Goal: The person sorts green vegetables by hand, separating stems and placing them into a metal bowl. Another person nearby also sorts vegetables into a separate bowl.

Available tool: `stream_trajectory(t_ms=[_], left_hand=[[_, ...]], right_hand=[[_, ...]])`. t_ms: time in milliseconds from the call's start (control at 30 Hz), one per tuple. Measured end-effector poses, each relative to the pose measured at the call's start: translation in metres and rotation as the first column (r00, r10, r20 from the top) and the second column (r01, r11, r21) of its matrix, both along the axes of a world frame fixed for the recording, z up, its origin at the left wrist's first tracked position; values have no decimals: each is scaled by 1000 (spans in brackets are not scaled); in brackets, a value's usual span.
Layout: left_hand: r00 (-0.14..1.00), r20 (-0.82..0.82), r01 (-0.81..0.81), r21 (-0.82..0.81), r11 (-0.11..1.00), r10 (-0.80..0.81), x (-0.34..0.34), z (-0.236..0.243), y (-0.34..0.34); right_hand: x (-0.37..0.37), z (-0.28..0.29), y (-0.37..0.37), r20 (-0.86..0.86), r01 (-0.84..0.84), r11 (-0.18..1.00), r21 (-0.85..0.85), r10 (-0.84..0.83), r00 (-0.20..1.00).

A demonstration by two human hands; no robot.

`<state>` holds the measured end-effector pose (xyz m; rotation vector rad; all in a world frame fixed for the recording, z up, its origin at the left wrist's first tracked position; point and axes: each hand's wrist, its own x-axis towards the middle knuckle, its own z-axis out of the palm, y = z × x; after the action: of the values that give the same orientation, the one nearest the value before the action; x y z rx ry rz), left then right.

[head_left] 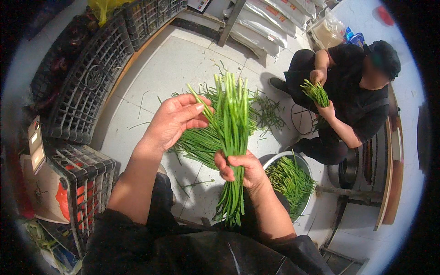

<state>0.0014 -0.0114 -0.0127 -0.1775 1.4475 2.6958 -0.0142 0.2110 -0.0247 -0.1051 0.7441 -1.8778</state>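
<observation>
Upright in my right hand point(245, 168) is a bunch of garlic chives point(233, 121), gripped around its lower middle. The pale cut ends point up, and the green leaves hang down below the fist. My left hand point(176, 119) is at the bunch's upper left side, thumb and fingers closed on a stalk point(196, 94) that leans out from the rest. Behind the bunch, a loose pile of garlic chives point(197, 143) lies on the floor, partly hidden by my hands. To the right of my right hand stands a round metal basin point(306, 170) filled with more chives.
At the right, a co-worker point(353, 91) in black sits holding a smaller bunch of chives point(316, 93). Black plastic crates point(94, 78) line the left; another crate point(87, 169) carries a propped phone point(36, 144). White sacks point(261, 27) are stacked at the back. Scraps litter the tiled floor point(142, 68).
</observation>
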Motion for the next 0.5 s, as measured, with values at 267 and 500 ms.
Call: stream_trajectory(t_ms=[267, 500], left_hand=[[971, -25, -238, 35, 971, 239, 1, -7, -16], [852, -58, -519, 19, 854, 520, 0, -11, -49]], right_hand=[[-7, 5, 4, 70, 69, 997, 32, -71, 995], [-7, 10, 8, -49, 44, 986, 159, -36, 998]])
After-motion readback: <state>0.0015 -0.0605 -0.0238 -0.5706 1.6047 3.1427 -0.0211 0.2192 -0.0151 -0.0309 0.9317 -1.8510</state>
